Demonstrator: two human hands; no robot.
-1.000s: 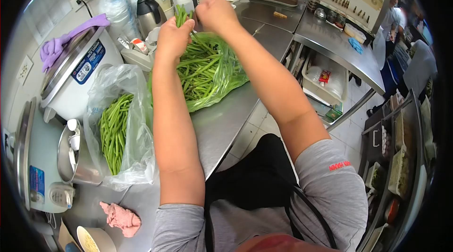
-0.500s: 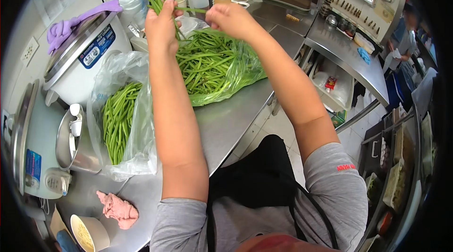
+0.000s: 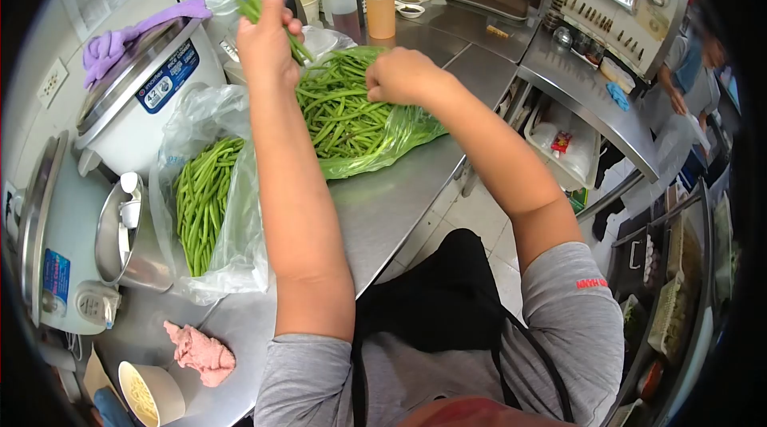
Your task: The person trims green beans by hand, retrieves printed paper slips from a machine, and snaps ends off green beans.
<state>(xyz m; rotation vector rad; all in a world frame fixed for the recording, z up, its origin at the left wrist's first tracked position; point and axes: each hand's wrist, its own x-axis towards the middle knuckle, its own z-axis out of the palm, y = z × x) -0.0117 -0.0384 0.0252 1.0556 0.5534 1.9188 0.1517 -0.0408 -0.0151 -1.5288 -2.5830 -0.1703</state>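
My left hand is closed around a small bunch of green beans, whose ends stick out above and below the fist. My right hand sits at the right side of a large heap of green beans. Its fingers curl down toward the heap, and whatever they pinch is hidden. The heap lies in an opened plastic bag on the steel counter. Left of my left forearm, a second clear bag holds more green beans, lined up lengthwise.
A rice cooker with a purple cloth on its lid stands left, near a steel container. Below are a pink cloth and a paper tub. Squeeze bottles stand behind the heap. Another person is at far right.
My right hand has moved down from beside the left hand to the bean heap; the bean stretched between them no longer shows there. The left hand stays raised with its bunch. The other person has shifted.
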